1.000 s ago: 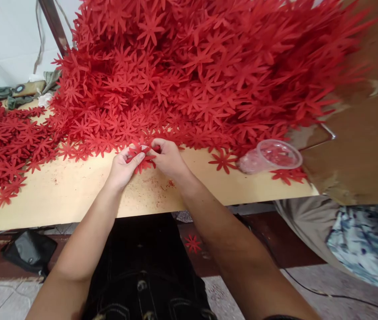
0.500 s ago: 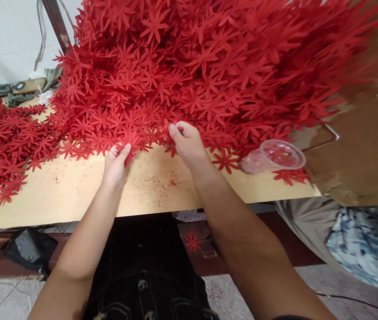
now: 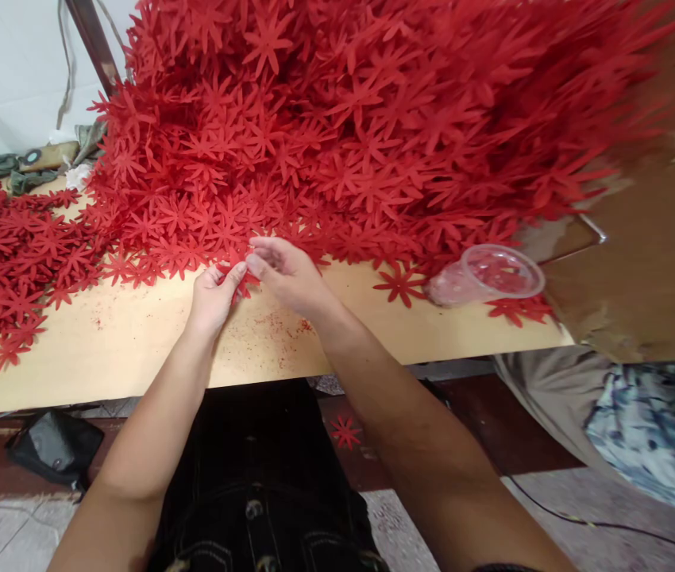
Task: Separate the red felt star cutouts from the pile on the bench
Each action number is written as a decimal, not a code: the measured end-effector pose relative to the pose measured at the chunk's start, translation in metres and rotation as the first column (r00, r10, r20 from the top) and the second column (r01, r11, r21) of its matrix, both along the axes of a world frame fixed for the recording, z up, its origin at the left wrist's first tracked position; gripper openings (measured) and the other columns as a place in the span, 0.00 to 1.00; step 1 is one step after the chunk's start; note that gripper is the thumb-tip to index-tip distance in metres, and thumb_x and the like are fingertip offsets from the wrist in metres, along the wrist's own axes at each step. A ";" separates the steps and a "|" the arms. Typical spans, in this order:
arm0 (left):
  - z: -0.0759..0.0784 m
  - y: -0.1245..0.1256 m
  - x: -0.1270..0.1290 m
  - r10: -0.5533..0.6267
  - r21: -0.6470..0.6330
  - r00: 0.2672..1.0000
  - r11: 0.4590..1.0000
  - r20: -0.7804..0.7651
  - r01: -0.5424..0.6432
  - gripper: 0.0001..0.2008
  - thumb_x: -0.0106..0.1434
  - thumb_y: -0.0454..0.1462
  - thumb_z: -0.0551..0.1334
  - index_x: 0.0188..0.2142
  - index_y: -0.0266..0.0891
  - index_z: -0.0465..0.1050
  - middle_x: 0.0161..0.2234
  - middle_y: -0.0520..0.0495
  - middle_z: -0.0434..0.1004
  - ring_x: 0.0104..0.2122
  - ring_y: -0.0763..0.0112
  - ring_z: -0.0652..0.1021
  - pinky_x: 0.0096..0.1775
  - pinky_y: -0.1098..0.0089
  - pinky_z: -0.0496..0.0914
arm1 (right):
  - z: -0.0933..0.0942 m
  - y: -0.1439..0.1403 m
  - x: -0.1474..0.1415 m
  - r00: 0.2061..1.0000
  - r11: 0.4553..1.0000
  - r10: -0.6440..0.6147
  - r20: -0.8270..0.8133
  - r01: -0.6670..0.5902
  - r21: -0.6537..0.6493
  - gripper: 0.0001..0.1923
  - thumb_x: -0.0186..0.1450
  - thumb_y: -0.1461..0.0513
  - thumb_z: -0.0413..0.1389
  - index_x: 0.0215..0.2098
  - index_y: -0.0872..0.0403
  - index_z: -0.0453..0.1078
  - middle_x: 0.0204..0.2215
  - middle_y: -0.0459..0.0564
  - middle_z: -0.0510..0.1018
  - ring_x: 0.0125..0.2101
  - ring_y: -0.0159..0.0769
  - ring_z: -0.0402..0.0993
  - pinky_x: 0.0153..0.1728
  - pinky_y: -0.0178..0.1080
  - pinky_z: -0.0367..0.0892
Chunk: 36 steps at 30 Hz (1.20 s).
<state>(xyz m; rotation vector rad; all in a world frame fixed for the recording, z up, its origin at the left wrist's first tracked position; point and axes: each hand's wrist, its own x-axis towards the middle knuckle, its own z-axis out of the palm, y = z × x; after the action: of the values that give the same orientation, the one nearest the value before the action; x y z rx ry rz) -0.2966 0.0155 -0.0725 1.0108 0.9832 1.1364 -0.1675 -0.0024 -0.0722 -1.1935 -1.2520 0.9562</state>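
My left hand (image 3: 211, 300) pinches red flower-shaped cutouts (image 3: 243, 287) with narrow petals between thumb and fingers, just over the front edge of a big pile. Right beside it, my right hand (image 3: 290, 274) is curled, its thumb and fingertips meeting the same flowers at the left thumb. Its fingers partly cover what lies between them. Behind both hands rises the tall pile of red flower cutouts (image 3: 314, 151). Small red specks are scattered on the pale table (image 3: 152, 342) below the hands.
To the right, a clear plastic cup (image 3: 501, 274) lies tipped beside loose flowers, near a brown board (image 3: 641, 262). A lower heap of flowers (image 3: 21, 246) spreads at the left. Patterned fabric (image 3: 653, 437) shows at right. A black pouch (image 3: 55, 449) sits below the table.
My right hand has moved left from the pile's front edge, with a red flower, to meet my left hand. The left hand has shifted only slightly.
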 end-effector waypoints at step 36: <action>0.010 -0.009 0.019 -0.198 -0.149 0.975 0.972 -0.105 0.181 0.05 0.62 0.34 0.59 0.30 0.35 0.70 0.20 0.56 0.69 0.21 0.81 0.68 0.32 0.74 0.66 | -0.011 0.014 0.033 0.963 0.969 -0.223 0.152 0.236 -0.075 0.12 0.50 0.56 0.60 0.29 0.56 0.71 0.22 0.48 0.73 0.22 0.31 0.65 0.31 0.43 0.65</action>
<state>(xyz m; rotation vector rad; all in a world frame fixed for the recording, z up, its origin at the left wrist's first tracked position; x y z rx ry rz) -0.2776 0.0068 -0.0625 1.0456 1.0219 0.8461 -0.1343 0.0114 -0.0836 -1.4670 -1.1594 0.7745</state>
